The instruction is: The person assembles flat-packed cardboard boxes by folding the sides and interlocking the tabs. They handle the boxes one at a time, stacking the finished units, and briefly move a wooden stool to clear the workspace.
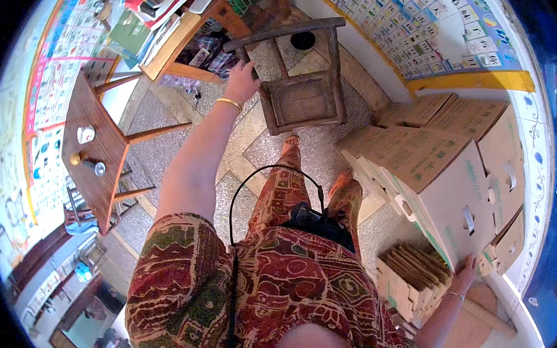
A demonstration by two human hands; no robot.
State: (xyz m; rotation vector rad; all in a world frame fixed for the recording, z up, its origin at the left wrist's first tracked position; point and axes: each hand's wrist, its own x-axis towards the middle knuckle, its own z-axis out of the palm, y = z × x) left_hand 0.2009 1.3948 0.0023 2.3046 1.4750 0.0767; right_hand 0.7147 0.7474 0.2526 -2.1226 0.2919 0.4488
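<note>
My left hand [240, 83], with a yellow bangle at the wrist, reaches forward to a small dark wooden chair [304, 100]. Its fingers close on the chair's frame near the left end of the top rail. The chair stands ahead of my feet, and a round dark thing [303, 40] shows through its back. Low at the right, my right hand [465, 271] grips the lower corner of a large cardboard box [450, 191]; part of the grip is hidden. More cardboard boxes [421, 110] are packed against that one on its far side.
Folded cardboard [415, 270] fills an open carton beside my right forearm. On the left stands a brown wooden table [92, 133] with a cup and small items. A desk [170, 48] with books and papers is at the far left. Charts cover the walls.
</note>
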